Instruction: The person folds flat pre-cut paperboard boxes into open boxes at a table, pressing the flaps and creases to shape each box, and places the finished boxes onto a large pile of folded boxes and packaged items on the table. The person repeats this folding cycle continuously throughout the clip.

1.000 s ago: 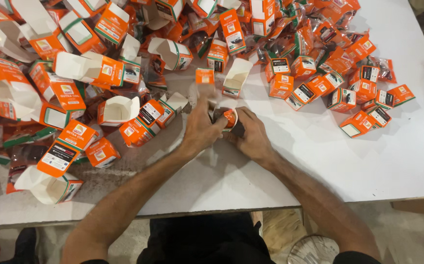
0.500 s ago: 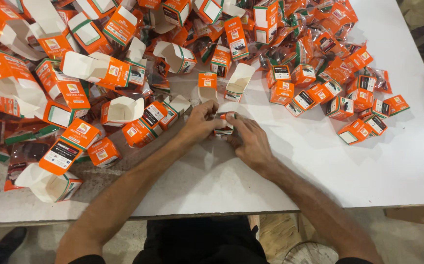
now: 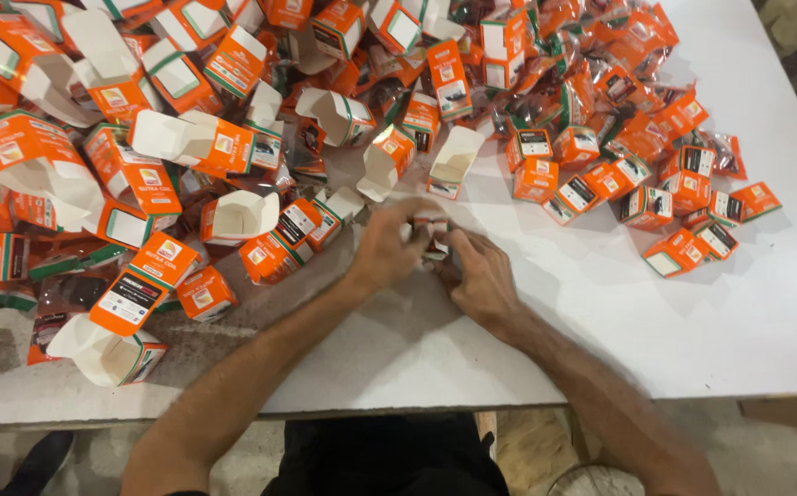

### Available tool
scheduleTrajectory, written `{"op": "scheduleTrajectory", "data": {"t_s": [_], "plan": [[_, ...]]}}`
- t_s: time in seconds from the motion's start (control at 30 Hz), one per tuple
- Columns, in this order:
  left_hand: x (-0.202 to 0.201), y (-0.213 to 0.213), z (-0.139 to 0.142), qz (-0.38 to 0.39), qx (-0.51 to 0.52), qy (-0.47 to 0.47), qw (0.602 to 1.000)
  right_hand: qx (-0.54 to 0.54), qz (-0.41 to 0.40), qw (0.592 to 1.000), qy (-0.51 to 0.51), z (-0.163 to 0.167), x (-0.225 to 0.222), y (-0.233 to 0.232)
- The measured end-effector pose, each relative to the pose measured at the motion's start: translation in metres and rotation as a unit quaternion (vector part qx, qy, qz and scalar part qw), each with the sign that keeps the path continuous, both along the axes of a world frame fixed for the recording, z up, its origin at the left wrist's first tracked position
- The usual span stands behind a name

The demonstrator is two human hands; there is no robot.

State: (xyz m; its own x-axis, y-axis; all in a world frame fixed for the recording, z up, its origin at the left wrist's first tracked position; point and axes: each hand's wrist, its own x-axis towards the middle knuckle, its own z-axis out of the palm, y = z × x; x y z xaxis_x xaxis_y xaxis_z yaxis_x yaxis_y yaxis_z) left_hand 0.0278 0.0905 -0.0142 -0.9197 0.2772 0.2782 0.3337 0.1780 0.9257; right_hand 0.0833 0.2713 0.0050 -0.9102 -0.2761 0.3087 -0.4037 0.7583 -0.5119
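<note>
Both hands have drawn closer: left hand (image 3: 385, 250) and right hand (image 3: 481, 276) pinch one small orange-and-white cardboard carton (image 3: 432, 227) mid-table. Many open cartons (image 3: 238, 216) crowd the white table's (image 3: 738, 312) far-left; closed boxes (image 3: 582, 188) sit far-right.

A white worktop (image 3: 692, 349) fills the scene, lit evenly from above. Below its near edge lies a dusty, pale floor (image 3: 784, 450), darker at the left
</note>
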Motion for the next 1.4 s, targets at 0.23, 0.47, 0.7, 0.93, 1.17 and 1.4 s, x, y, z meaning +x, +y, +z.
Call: {"op": "scheduleTrajectory", "data": {"t_s": [0.23, 0.47, 0.7, 0.93, 1.17, 1.4], "plan": [[0.017, -0.028, 0.015, -0.088, -0.100, 0.279, 0.951, -0.083, -0.036, 0.995, -0.047, 0.002, -0.001, -0.002], [0.012, -0.025, 0.009, -0.077, -0.069, 0.246, 0.964, -0.097, -0.037, 0.992, -0.071, 0.001, -0.004, 0.001], [0.007, -0.031, -0.003, -0.111, -0.035, 0.250, 0.961, -0.100, -0.008, 0.994, -0.053, -0.005, -0.007, 0.009], [0.003, -0.033, -0.006, -0.129, -0.154, 0.337, 0.920, -0.100, -0.002, 0.993, -0.065, -0.001, -0.006, 0.009], [0.008, -0.025, 0.000, -0.130, -0.253, 0.423, 0.860, -0.109, 0.022, 0.993, -0.050, -0.003, -0.004, 0.011], [0.017, -0.034, 0.017, -0.116, -0.241, 0.414, 0.870, -0.029, 0.078, 0.996, 0.027, -0.004, -0.013, 0.011]]}}
